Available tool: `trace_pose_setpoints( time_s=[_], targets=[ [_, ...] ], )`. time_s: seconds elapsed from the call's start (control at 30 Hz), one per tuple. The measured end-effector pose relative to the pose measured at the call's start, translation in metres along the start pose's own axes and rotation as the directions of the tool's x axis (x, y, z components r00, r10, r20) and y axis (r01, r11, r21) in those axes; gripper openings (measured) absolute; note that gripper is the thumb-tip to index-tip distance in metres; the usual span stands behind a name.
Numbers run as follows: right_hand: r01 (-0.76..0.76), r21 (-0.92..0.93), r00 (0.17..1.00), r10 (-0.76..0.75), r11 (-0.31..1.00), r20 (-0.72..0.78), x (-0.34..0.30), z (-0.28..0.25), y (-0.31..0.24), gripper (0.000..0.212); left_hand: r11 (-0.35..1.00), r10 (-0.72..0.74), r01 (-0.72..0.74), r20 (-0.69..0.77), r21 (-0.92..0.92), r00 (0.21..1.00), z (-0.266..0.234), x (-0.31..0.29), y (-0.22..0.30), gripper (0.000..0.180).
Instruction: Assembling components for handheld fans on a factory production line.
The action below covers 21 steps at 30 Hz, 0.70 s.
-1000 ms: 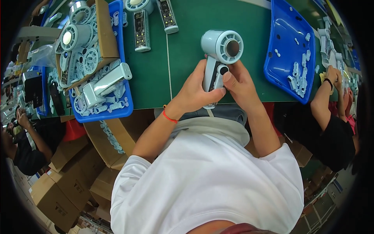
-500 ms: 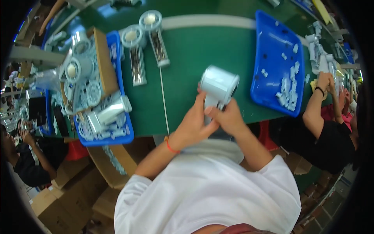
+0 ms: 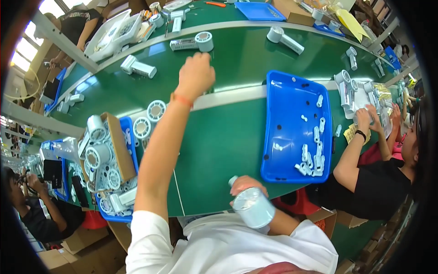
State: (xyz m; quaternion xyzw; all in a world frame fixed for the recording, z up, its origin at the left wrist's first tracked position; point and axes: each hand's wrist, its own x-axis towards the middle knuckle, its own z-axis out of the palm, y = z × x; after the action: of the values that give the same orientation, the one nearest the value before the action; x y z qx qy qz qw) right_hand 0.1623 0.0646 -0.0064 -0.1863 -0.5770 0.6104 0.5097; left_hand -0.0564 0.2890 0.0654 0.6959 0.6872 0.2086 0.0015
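Observation:
My left hand (image 3: 197, 75) is stretched far forward over the green belt, its fingers curled in; whatever they hold, if anything, is hidden. Just beyond its knuckles lies a pale blue handheld fan (image 3: 204, 41) on its side, seemingly apart from the hand. Close to my body, my right hand (image 3: 246, 184) is closed round another pale blue handheld fan (image 3: 254, 208), whose round head points down toward me. On the left, two fans (image 3: 142, 127) lie side by side on the table, partly covered by my left forearm.
A blue tray (image 3: 269, 132) with small pale parts lies at right. At left, a cardboard box (image 3: 119, 146) of fan parts rests on a blue bin (image 3: 119, 218). More fans (image 3: 285, 40) lie along the belt (image 3: 237, 64). A co-worker's hands (image 3: 365, 118) work at far right.
My left hand has left the held fan and reached far forward over the belt. My right hand has kept the fan, now nearer my body with its head turned down. The view has tilted up.

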Motion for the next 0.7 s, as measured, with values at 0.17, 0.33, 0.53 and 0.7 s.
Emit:
trace_pose_setpoints(
  time_s=[0.17, 0.33, 0.53, 0.7],
  targets=[
    [-0.058, -0.079, 0.997, 0.062, 0.995, 0.049, -0.019, 0.0, 0.019, 0.024, 0.939, -0.236, 0.26, -0.128, 0.224, 0.963, 0.067, 0.099, -0.076, 0.071],
    [-0.222, -0.047, 0.958, 0.227, 0.974, 0.174, -0.019, -0.009, 0.019, 0.049, 0.934, -0.075, 0.017, 0.149, 0.356, 0.986, 0.054, 0.114, -0.065, 0.025],
    [-0.277, -0.128, 0.92, 0.301, 0.952, 0.25, 0.004, -0.017, 0.002, 0.056, 0.978, 0.058, -0.123, 0.343, 0.17, 0.938, 0.03, 0.016, 0.036, 0.02],
    [-0.396, -0.095, 0.904, 0.406, 0.913, 0.135, 0.007, -0.01, 0.001, 0.027, 0.978, 0.082, -0.144, 0.355, 0.154, 0.931, 0.009, -0.02, 0.061, 0.039]
  ],
)
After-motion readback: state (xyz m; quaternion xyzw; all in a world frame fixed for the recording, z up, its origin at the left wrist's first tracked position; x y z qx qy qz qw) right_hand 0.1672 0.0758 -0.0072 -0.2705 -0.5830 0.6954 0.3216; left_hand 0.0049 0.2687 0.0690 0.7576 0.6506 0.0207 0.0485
